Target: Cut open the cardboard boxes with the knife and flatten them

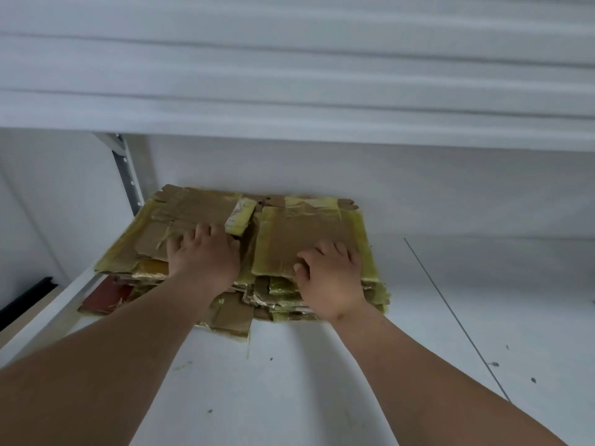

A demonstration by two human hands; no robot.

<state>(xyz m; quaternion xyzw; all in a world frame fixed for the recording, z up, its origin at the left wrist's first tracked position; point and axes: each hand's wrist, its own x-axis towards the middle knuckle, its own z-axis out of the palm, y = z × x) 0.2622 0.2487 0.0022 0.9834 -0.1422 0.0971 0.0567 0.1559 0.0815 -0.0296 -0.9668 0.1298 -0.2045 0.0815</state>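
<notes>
- 1 stack of flattened cardboard boxes (309,226), yellow-taped, on white desk (322,381), approx 12 o'clock from the person, back edge at wall.
- 2 hands on top: left hand (203,255) at 11, fingers spread flat, pressing.
- Right hand (331,278) at 1, fingers bent, pressing front edge; grip unclear.

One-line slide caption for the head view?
Both hands, left and right, press on a stack of flattened, yellow-taped brown cardboard boxes on a white shelf.

Both bare forearms are reaching forward side by side, the left hand (203,252) lying palm down with fingers spread, the right hand (331,278) resting knuckles up with fingers bent.
</notes>
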